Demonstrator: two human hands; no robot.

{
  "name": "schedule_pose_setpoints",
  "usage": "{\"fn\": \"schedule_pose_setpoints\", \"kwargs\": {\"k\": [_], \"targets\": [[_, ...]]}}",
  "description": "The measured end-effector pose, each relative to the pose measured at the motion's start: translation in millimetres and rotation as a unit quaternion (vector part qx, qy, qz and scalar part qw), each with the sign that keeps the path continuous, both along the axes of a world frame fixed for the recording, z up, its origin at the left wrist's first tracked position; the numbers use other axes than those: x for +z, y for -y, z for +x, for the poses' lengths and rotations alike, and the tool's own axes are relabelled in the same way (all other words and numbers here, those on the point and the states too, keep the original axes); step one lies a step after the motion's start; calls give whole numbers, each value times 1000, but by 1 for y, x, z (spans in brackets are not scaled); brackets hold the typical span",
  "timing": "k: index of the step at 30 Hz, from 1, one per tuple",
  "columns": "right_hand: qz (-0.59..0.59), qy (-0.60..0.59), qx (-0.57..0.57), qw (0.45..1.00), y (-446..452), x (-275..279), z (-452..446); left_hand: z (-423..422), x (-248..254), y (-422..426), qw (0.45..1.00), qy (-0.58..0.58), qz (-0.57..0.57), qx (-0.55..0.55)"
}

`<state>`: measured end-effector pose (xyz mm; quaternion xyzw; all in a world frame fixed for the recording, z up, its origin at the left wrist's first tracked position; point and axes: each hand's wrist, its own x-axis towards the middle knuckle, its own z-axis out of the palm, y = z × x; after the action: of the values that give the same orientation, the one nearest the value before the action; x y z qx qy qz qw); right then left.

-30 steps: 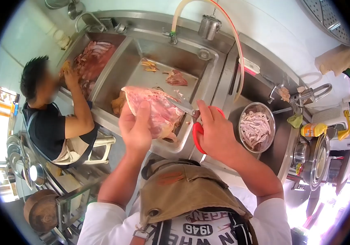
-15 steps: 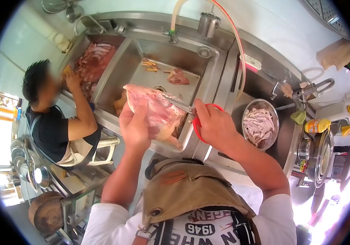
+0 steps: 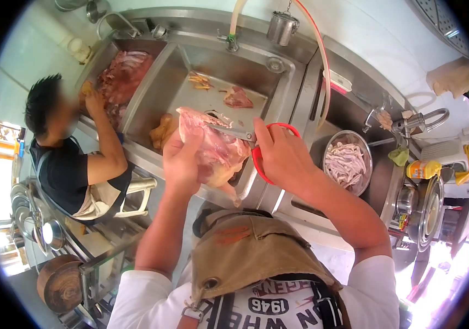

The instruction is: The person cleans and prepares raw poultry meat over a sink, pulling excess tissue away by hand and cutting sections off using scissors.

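My left hand grips a piece of raw poultry with pale skin and pink flesh, held over the front edge of the middle sink. My right hand is wrapped round the red handles of a pair of scissors. The blades point left and lie against the upper side of the meat; whether they are parted is hard to tell. Below, in the sink, are a smaller piece of meat, yellowish pieces and a tan piece.
At the left a seated person reaches into a sink filled with raw meat. A metal bowl of pale strips stands in the right sink. A hose arches over the counter, and a small lidded pot hangs behind.
The meat has turned and tilted in my left hand, its lower tip now hanging further down. The scissors have shifted left and slightly up along its upper side with my right hand.
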<state>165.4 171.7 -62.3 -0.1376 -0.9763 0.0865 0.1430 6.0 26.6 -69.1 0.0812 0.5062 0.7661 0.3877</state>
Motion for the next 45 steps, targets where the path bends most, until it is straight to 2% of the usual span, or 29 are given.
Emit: {"fn": "schedule_pose_setpoints", "kwargs": {"k": [3, 9, 18, 24, 27, 30, 36, 42, 45], "targets": [[18, -22, 20, 999, -1, -6, 3, 2, -3, -4, 999, -17, 19, 31], [12, 38, -4, 999, 4, -5, 4, 0, -2, 0, 998, -33, 44, -8], [58, 28, 41, 997, -6, -32, -16, -24, -18, 5, 998, -12, -49, -37], [-8, 72, 47, 996, -4, -43, -41, -35, -8, 4, 995, 47, -86, 27], [-12, 66, 40, 997, 1, -44, -49, -49, -20, 16, 997, 44, -52, -23], [-12, 60, 32, 998, 5, -45, -56, -54, -31, 17, 988, 22, -147, -37], [-58, 80, 38, 994, 6, -35, -56, -53, -38, 14, 997, 40, -15, -70], [-52, 91, 17, 994, 4, -40, -60, -59, -44, 7, 995, 48, -12, -84], [-77, 146, -6, 986, 1, -48, -70, -62, -40, 3, 994, 56, -43, -88]]}}
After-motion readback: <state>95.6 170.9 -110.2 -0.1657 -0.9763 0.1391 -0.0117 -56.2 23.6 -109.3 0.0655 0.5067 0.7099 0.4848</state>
